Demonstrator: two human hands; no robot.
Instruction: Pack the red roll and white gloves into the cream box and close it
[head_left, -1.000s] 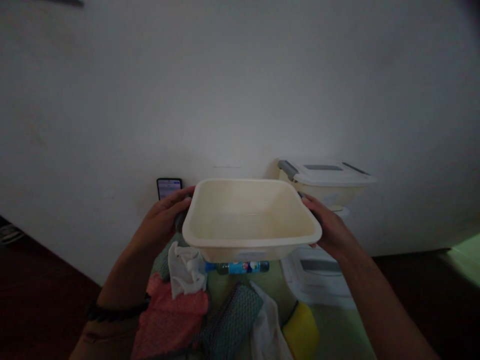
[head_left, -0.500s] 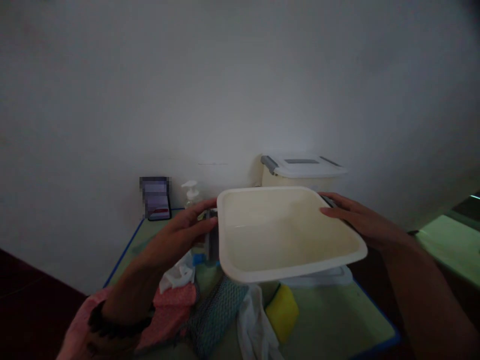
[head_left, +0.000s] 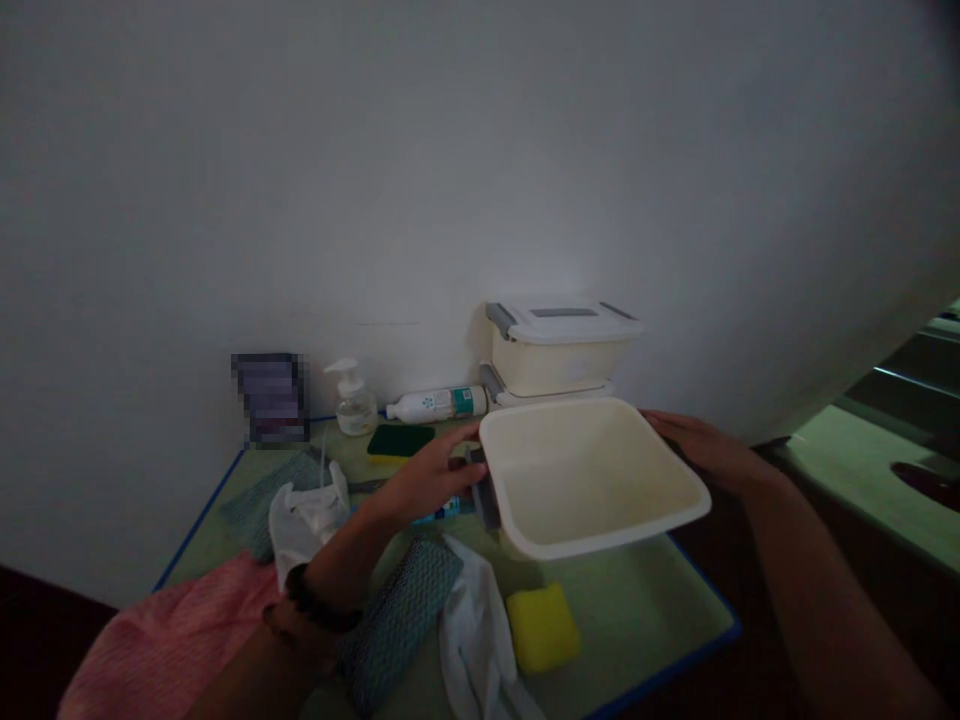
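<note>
An open cream storage box [head_left: 592, 485] without a lid is held between my two hands above the right part of the table, its inside facing me. At its left side, my left hand [head_left: 435, 472] is closed around the wall by the grey latch [head_left: 484, 490]. My right hand [head_left: 694, 445] is closed on the opposite side, its fingertips partly hidden behind the rim. Below the box lie a yellow sponge [head_left: 543, 628], a white cloth [head_left: 476, 630] and a blue-green mesh cloth [head_left: 405, 620].
Against the wall stand stacked lidded boxes [head_left: 562, 365], a lying white bottle [head_left: 439, 404], a clear pump bottle [head_left: 355, 408] and a blurred-out device [head_left: 274, 400]. A green-yellow sponge [head_left: 401, 442], white crumpled cloth [head_left: 304, 515] and pink towel [head_left: 187, 640] lie on the table.
The box has moved right and lower relative to the stacked boxes, both hands still on it. My right thumb no longer shows over the rim. The white bottle and green-yellow sponge have come into sight.
</note>
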